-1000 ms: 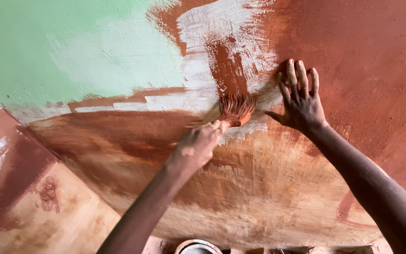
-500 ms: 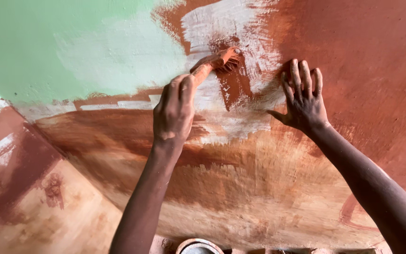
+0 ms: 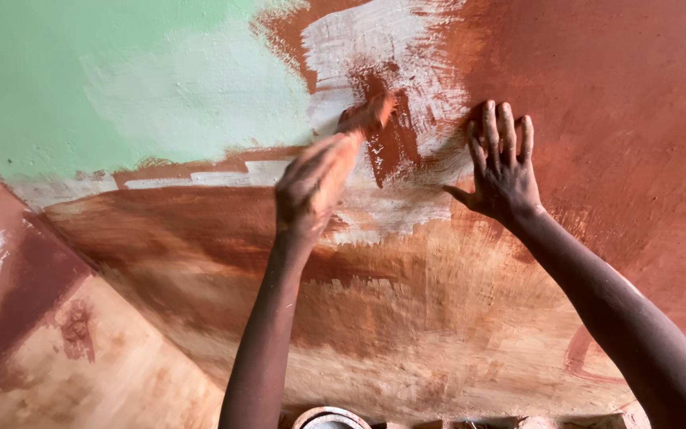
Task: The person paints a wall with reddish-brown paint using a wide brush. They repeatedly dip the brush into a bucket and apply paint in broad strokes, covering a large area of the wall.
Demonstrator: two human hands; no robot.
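Left arm rises bare from the bottom edge, nearly vertical, leaning slightly right toward the wrist. Left hand (image 3: 311,187) is motion-blurred, knuckles toward the camera, fingers curled in a closed grip, pointing up and to the right. Right arm enters from the lower right corner and runs diagonally up-left, forearm bare. Right hand (image 3: 503,171) lies flat, palm down, four fingers extended upward and close together, thumb splayed out to the left. The hands are apart.
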